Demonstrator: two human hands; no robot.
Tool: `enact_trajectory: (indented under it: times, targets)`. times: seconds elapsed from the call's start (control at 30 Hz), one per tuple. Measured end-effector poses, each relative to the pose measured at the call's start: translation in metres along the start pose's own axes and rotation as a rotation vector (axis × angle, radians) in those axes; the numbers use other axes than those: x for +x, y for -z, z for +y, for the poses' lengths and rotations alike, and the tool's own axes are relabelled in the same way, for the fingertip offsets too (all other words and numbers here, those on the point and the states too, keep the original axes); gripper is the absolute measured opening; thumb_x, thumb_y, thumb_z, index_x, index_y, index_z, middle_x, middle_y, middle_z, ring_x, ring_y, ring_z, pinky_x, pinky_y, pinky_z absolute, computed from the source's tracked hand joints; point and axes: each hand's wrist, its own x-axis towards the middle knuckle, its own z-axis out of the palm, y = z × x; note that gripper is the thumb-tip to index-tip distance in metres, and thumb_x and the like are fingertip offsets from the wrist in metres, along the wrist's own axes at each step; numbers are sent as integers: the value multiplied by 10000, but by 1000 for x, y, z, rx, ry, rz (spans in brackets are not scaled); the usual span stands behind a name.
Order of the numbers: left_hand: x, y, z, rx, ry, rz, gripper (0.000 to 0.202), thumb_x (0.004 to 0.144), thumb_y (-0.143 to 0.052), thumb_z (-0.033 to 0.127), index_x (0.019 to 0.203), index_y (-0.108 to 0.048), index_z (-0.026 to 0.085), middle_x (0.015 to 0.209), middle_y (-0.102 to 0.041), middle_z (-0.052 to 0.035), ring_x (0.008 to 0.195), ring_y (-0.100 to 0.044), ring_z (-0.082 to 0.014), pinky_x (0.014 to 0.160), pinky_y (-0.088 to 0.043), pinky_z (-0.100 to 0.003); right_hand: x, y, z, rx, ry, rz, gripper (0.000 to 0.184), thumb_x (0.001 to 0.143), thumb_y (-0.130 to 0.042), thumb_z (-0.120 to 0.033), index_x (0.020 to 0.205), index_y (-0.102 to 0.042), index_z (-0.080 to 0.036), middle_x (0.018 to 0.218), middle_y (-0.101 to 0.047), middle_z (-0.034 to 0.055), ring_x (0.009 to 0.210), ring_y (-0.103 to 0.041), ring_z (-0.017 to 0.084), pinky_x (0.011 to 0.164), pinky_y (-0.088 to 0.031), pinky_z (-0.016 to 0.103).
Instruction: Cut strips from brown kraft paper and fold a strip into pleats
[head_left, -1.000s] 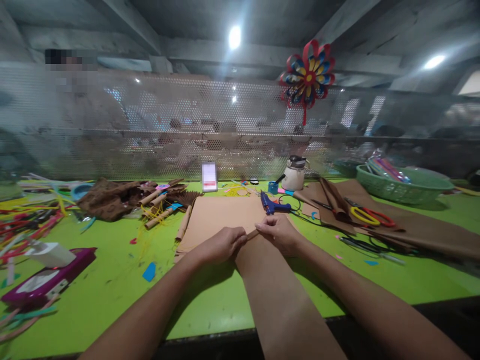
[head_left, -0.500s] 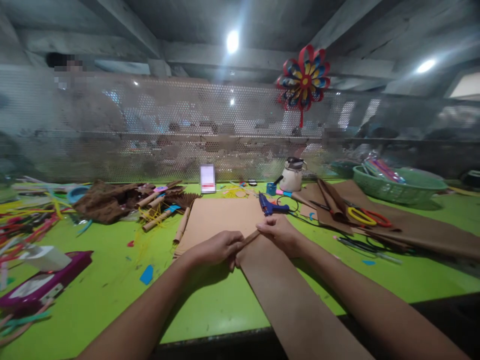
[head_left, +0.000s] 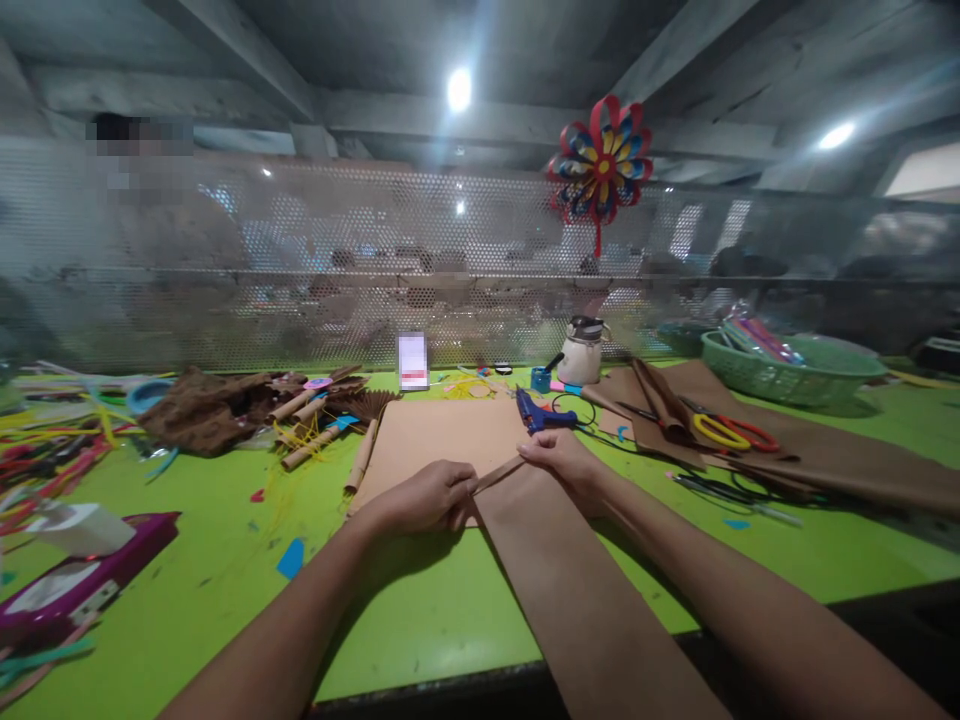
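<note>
A long strip of brown paper (head_left: 577, 590) runs from the table's front edge toward the middle of the green table (head_left: 420, 610). Its far end is rolled or folded into a narrow edge. My left hand (head_left: 429, 497) pinches the left part of that edge, fingers closed on it. My right hand (head_left: 559, 458) pinches the right part, fingers closed too. Under the hands lies a flat brown board (head_left: 439, 432). A blue glue gun (head_left: 541, 414) lies just beyond my right hand.
Rolled paper tubes (head_left: 315, 428) and crumpled brown paper (head_left: 199, 412) lie at the left. A phone (head_left: 413, 361) stands at the back, a white pot (head_left: 583, 352) beside it. Scissors (head_left: 731, 432) rest on brown sheets at the right, near a green basket (head_left: 791, 378). A magenta box (head_left: 82, 580) sits front left.
My hands have shifted slightly left and away with the strip's end, and the strip now lies more slanted to the right. The grip is the same.
</note>
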Motion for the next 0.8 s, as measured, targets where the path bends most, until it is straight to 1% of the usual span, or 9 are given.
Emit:
enact_trajectory:
  times: [0.1, 0.23, 0.3, 0.37, 0.43, 0.5, 0.57, 0.67, 0.8]
  targets:
    - [1, -3, 2, -18, 1, 102, 317, 828, -439, 403, 634, -501, 160, 575, -527, -4, 522, -455, -109, 507, -324, -226, 0, -1, 0, 1, -1, 16, 389, 575, -756, -433, 613, -496, -145, 499, -509, -43, 421, -422, 74, 447, -317, 213]
    - [2, -5, 2, -171, 34, 113, 309, 801, -496, 425, 702, -547, 137, 622, -535, -10, 538, -452, -102, 505, -325, -223, -5, -12, -8, 55, -23, 55, 364, 569, -770, -398, 593, -509, -147, 476, -513, -40, 416, -441, 86, 449, -340, 222]
    - [3, -3, 1, -247, 9, 137, 301, 786, -535, 423, 717, -561, 130, 613, -512, 7, 536, -424, -90, 512, -317, -219, -9, -17, -18, 158, -5, 4, 321, 632, -726, -426, 659, -563, -151, 534, -568, -9, 482, -517, 124, 502, -400, 254]
    - [3, -1, -1, -379, -7, 136, 299, 773, -567, 425, 739, -568, 127, 611, -503, 16, 537, -411, -83, 520, -312, -215, -14, -21, -28, 242, 38, -65, 344, 713, -638, -491, 783, -625, -155, 640, -631, 36, 597, -588, 171, 582, -446, 295]
    - [4, -2, -1, -554, -14, 107, 306, 748, -615, 427, 769, -572, 125, 619, -515, 8, 544, -418, -83, 533, -318, -218, -18, -21, -36, 253, 83, -106, 379, 735, -613, -497, 914, -649, -165, 746, -663, 53, 683, -615, 189, 645, -461, 311]
    - [5, -6, 0, -725, -10, 43, 320, 720, -656, 432, 783, -570, 130, 621, -525, -3, 548, -435, -87, 545, -329, -227, -22, -20, -40, 194, 93, -165, 394, 684, -689, -424, 993, -647, -183, 786, -667, 41, 698, -617, 177, 675, -463, 302]
    - [5, -12, 2, -798, -13, -31, 327, 720, -659, 446, 771, -572, 135, 622, -539, -19, 545, -450, -95, 547, -334, -239, -25, -19, -39, 98, 70, -298, 428, 646, -736, -354, 1028, -644, -185, 796, -664, 38, 710, -614, 167, 705, -460, 299]
    - [5, -20, 4, -756, -15, -115, 345, 754, -622, 471, 759, -588, 128, 644, -568, -48, 552, -466, -107, 541, -334, -251, -28, -20, -34, 3, 70, -486, 359, 665, -722, -361, 957, -671, -156, 796, -651, 55, 760, -602, 179, 750, -454, 317]
    - [4, -27, 6, -743, -56, -132, 328, 783, -596, 449, 786, -604, 121, 677, -575, -55, 586, -492, -111, 586, -366, -256, -28, -23, -31, -60, 184, -477, 250, 657, -732, -354, 791, -686, -148, 818, -599, 37, 824, -566, 172, 782, -433, 297]
